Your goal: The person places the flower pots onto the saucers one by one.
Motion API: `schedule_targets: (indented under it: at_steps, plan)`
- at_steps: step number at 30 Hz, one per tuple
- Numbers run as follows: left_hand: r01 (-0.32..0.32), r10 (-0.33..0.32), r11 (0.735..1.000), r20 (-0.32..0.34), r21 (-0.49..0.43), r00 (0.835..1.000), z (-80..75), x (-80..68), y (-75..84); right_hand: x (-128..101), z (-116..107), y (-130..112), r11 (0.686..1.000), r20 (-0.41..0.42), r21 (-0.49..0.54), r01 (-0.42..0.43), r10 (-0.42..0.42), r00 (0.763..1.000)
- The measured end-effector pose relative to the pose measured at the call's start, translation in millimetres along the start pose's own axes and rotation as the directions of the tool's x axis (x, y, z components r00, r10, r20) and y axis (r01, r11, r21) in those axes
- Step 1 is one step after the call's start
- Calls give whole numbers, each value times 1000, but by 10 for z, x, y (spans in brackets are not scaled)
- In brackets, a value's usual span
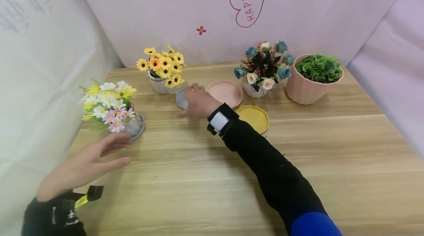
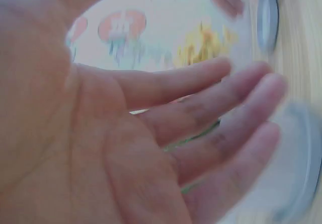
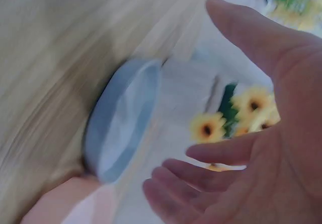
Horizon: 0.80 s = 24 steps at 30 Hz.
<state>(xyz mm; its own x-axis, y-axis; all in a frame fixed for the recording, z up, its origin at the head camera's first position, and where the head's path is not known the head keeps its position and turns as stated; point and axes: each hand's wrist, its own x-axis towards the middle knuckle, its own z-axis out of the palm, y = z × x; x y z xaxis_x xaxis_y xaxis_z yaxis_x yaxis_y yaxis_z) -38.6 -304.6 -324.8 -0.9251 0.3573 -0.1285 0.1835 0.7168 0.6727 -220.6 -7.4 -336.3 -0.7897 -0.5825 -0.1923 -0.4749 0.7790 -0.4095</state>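
My right hand [image 1: 200,102] reaches over a small blue-grey saucer [image 3: 123,121], its fingers spread and holding nothing. In the right wrist view a gap shows between palm and saucer. Behind it stands a white pot [image 1: 159,85] of yellow daisies [image 1: 163,64]. My left hand [image 1: 96,158] hangs open just in front of a grey pot [image 1: 131,125] with white, yellow and pink flowers [image 1: 110,103]. That pot stands on a grey saucer [image 1: 141,130]; in the left wrist view the fingers [image 2: 201,128] partly hide it.
A pink saucer [image 1: 226,93] and a yellow saucer [image 1: 255,118] lie right of my right hand. Farther right stand a white pot [image 1: 255,90] with blue and cream roses and a large pink pot [image 1: 301,88] holding a green plant [image 1: 319,68]. Cloth walls border the table.
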Motion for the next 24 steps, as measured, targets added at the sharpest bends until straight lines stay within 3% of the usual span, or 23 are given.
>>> schedule_targets:
  at_steps: [5, 9, 12, 18, 24]
  plan:
    - [-66, 65, 992, -13, -104, 998, 222, 326, 263, 162, 9, 172, 994, -41, 89, -63, 67, 997]
    - [30, -34, 993, -31, -111, 999, 355, 660, 393, 250, 44, 270, 992, -52, 82, -91, 95, 994]
    - [123, -131, 985, -65, -121, 989, 395, 940, 446, 287, 75, 326, 993, -75, 47, -110, 113, 991]
    - [221, -257, 958, -206, -183, 944, 370, 1426, 422, 358, 134, 342, 985, -100, -90, -144, 135, 986]
    - [262, -347, 920, -295, -291, 891, 339, 1732, 288, 439, 173, 295, 972, -90, -183, -146, 132, 987]
